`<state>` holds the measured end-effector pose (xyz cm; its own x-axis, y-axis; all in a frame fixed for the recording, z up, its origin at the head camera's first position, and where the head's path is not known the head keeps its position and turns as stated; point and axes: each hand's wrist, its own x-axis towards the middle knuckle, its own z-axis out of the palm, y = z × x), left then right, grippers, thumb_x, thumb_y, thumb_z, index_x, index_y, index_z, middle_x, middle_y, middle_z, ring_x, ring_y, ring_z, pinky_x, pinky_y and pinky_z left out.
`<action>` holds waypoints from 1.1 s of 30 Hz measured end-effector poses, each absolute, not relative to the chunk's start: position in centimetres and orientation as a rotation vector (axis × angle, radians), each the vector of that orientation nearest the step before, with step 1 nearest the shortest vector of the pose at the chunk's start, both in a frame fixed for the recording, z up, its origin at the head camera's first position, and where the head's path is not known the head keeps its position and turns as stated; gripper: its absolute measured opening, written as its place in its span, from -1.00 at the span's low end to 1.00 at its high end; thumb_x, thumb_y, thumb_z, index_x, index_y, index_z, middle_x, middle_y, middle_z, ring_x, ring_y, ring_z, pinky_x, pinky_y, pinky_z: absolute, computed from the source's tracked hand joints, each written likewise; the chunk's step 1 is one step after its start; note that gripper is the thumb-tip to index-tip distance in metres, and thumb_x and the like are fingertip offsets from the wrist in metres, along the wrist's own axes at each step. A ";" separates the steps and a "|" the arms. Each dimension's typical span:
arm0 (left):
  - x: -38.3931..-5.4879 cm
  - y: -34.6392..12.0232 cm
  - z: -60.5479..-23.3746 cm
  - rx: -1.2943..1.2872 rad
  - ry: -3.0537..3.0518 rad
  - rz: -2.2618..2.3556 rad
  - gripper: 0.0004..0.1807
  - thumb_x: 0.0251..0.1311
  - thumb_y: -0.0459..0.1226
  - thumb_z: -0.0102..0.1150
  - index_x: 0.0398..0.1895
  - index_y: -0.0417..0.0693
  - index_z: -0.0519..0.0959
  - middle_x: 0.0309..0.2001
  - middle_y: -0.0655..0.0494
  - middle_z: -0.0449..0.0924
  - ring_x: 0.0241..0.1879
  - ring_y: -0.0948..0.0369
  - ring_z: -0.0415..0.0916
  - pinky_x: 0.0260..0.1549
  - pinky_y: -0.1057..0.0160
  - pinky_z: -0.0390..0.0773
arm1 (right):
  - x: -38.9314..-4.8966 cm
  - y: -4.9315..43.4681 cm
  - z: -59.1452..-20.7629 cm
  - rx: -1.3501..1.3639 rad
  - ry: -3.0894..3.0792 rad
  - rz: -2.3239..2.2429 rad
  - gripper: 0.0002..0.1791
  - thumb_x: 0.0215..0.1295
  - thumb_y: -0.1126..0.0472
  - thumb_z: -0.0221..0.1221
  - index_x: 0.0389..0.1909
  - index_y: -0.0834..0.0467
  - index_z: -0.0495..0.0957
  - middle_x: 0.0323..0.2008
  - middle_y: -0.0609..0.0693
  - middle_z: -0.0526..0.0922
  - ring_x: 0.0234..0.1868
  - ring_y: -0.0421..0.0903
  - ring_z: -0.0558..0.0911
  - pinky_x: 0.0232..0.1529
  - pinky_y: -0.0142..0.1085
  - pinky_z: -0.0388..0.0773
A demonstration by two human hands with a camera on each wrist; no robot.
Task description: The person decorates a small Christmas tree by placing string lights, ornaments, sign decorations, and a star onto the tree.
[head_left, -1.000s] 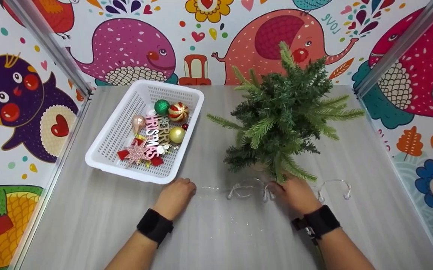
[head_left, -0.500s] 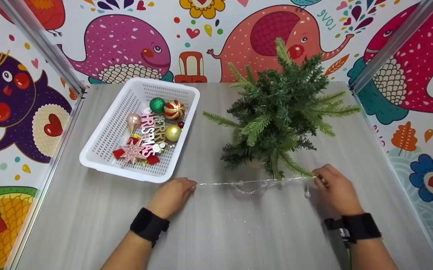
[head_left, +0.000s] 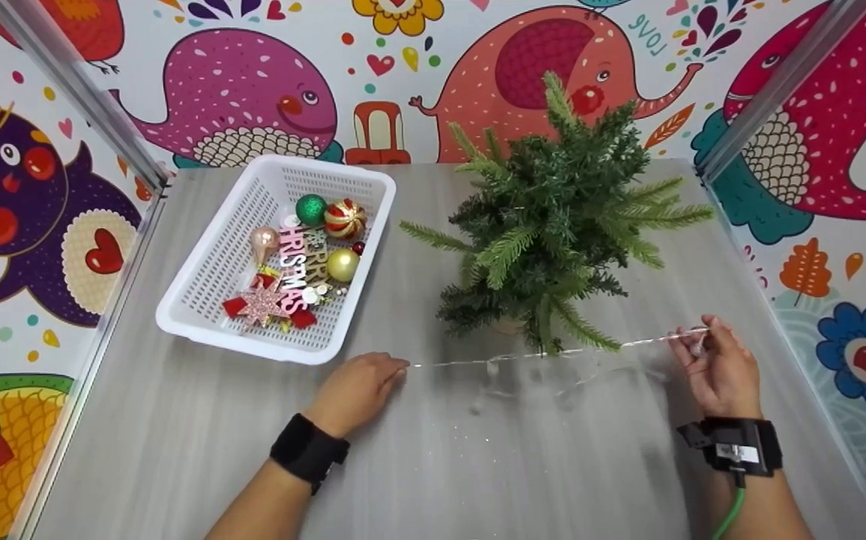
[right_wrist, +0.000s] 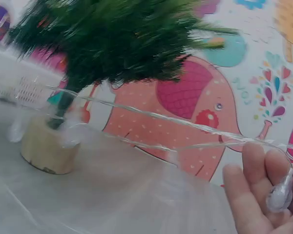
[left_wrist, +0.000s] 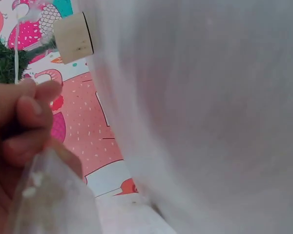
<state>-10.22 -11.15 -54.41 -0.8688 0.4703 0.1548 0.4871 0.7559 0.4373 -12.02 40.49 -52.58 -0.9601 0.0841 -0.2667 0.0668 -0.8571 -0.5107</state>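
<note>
A clear fairy light string (head_left: 511,356) stretches between my two hands in front of the small artificial Christmas tree (head_left: 545,225). My left hand (head_left: 358,390) pinches its left end near the basket's front corner. In the left wrist view, a blurred translucent piece (left_wrist: 53,200) shows below the curled fingers. My right hand (head_left: 721,367), palm turned up, grips the string right of the tree. Beside its fingers hangs a clear teardrop bulb (right_wrist: 281,195) in the right wrist view. Slack strands dangle below the taut line. The tree's round wooden base (right_wrist: 49,148) stands on the table.
A white perforated basket (head_left: 170,315) at left holds baubles, a glittery star (head_left: 262,301) and a "Christmas" letter sign (head_left: 292,262). Patterned walls and metal posts bound the grey table (head_left: 477,480). A green cable (head_left: 732,510) runs from the right wristband.
My right hand has swept right, away from the front of the tree, and turned palm up, drawing the light string out straight. My left hand has stayed near the basket.
</note>
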 end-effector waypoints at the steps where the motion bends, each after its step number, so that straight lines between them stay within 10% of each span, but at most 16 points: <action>1: -10.2 -11.2 -54.5 -0.788 -2.910 -0.727 -0.77 0.44 -0.26 0.20 0.02 -0.12 0.74 -0.20 0.00 0.79 -0.15 0.03 0.73 -0.04 0.04 0.71 | -12.0 40.9 -52.6 -0.437 -0.753 3.028 -0.83 0.61 0.25 0.03 -0.09 0.28 0.53 -0.38 0.20 0.63 -0.29 0.09 0.71 0.04 -0.04 0.75; 13: -10.3 -11.8 -54.9 -0.769 -2.915 -0.648 -0.78 0.45 -0.24 0.19 -0.01 -0.09 0.75 -0.20 0.03 0.79 -0.15 0.05 0.74 -0.04 0.05 0.71 | -11.8 46.5 -53.9 -0.824 -0.563 2.999 -0.71 0.60 0.06 0.02 -0.07 0.18 0.61 -0.26 0.16 0.67 -0.14 0.06 0.71 0.16 -0.05 0.70; 21: -10.0 -12.2 -54.3 -0.715 -2.877 -0.643 -0.80 0.43 -0.28 0.23 -0.02 -0.11 0.75 -0.23 0.03 0.78 -0.17 0.05 0.73 -0.09 0.06 0.72 | -12.1 49.6 -55.1 -0.735 -0.494 3.256 -0.68 0.70 0.18 -0.14 -0.04 0.26 0.56 -0.26 0.24 0.69 -0.48 0.03 0.50 -0.48 -0.16 0.56; 33: -8.8 -14.0 -53.6 -0.634 -2.855 -0.613 -0.84 0.36 -0.32 0.30 -0.08 -0.14 0.77 -0.29 0.05 0.76 -0.24 0.08 0.73 -0.21 0.10 0.74 | -10.6 54.9 -56.0 -0.997 -0.141 3.036 -0.83 0.50 0.44 0.11 -0.11 0.19 0.65 -0.23 0.15 0.68 -0.35 0.09 0.62 -0.19 -0.20 0.71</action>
